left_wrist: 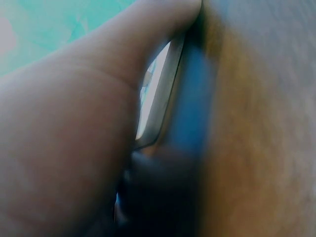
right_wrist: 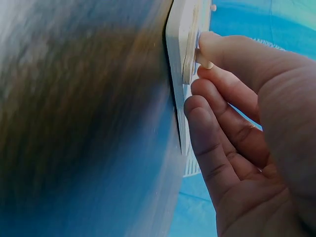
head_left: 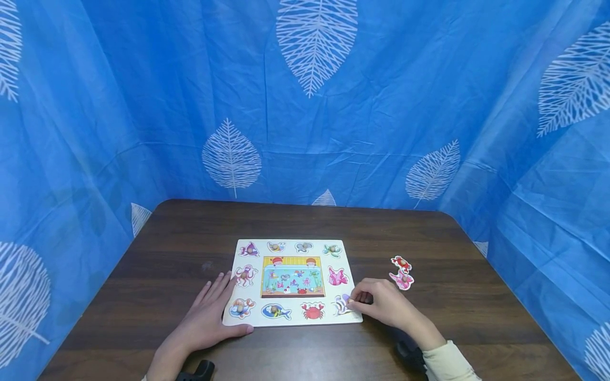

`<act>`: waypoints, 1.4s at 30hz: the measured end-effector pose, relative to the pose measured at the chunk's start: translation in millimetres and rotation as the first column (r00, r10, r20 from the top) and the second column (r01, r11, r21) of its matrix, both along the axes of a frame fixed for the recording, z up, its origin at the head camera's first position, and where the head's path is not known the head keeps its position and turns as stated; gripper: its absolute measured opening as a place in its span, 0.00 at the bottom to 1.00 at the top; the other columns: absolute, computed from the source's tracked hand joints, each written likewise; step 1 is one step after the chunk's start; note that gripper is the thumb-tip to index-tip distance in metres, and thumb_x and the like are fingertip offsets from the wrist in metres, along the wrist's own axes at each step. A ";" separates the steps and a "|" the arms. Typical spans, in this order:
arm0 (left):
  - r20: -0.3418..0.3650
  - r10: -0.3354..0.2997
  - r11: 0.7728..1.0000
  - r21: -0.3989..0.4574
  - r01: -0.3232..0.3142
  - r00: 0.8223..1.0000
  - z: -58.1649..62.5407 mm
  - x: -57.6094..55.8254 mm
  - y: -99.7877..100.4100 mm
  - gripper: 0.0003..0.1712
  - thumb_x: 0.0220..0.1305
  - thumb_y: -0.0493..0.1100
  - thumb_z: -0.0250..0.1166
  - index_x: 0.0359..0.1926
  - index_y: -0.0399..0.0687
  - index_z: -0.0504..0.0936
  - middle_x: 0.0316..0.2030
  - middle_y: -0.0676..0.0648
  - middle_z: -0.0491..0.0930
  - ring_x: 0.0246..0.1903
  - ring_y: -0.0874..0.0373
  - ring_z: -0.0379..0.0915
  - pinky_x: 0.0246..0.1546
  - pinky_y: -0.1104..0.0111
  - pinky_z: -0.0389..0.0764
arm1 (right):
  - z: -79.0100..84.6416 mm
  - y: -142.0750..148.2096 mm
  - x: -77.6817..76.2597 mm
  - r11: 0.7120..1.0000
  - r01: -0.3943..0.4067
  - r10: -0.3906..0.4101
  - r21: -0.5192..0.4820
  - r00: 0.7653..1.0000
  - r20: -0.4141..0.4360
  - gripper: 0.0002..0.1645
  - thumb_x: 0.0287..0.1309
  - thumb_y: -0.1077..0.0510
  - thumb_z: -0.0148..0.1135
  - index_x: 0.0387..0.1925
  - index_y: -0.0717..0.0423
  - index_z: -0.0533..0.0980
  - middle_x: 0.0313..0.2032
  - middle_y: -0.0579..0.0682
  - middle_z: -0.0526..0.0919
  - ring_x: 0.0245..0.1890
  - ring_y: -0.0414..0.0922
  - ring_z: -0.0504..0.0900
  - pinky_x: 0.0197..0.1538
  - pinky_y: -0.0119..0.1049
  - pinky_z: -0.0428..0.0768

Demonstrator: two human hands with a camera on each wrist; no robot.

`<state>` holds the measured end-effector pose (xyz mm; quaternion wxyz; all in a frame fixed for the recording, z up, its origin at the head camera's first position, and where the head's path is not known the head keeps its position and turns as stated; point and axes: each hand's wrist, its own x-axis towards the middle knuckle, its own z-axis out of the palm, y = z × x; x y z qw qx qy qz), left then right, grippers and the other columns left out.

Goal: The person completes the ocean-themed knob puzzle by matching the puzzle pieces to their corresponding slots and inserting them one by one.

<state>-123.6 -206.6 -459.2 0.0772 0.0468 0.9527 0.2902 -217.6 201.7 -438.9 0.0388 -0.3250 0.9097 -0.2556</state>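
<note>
A pale wooden knob puzzle board [head_left: 293, 317] with sea-animal shapes lies on the dark table. My right hand [head_left: 383, 302] is at its lower right corner, thumb and forefinger pinching the small wooden knob [right_wrist: 203, 59] of a white and purple striped puzzle piece [head_left: 341, 305]. In the right wrist view that piece lies close against the board's face, and the other fingers are bent loosely beside it. My left hand [head_left: 205, 316] rests at the board's left side, fingers extended along the edge and thumb at the lower left corner. Its palm side fills much of the left wrist view.
Right of the board lie two loose pieces, a red crab [head_left: 402, 263] and a pink piece [head_left: 402, 280], touching or overlapping. Knobbed pieces such as an octopus [head_left: 245, 275] and a blue fish [head_left: 276, 311] sit in the board. A blue leaf-print curtain [head_left: 305, 132] surrounds the table [head_left: 190, 233].
</note>
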 end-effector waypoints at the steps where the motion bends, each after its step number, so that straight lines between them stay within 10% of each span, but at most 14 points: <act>1: -0.001 -0.001 1.000 0.000 0.001 1.000 0.1 0.0 -0.2 0.73 0.46 0.77 0.74 0.80 0.37 0.56 0.80 0.33 0.52 0.80 0.34 0.42 0.77 0.38 0.43 | -0.4 -1.0 0.3 1.000 -0.001 0.001 0.001 1.000 -0.005 0.06 0.57 0.50 0.78 0.32 0.40 0.85 0.26 0.29 0.78 0.28 0.29 0.74 0.32 0.26 0.78; 42: 0.018 0.001 1.000 0.006 -0.001 1.000 3.9 0.9 -0.6 0.73 0.45 0.76 0.74 0.80 0.37 0.56 0.80 0.33 0.51 0.80 0.34 0.41 0.77 0.37 0.43 | -2.9 31.6 -21.9 0.995 0.079 -0.081 -0.064 0.996 -0.027 0.06 0.59 0.56 0.76 0.39 0.46 0.87 0.35 0.36 0.86 0.32 0.29 0.79 0.38 0.29 0.83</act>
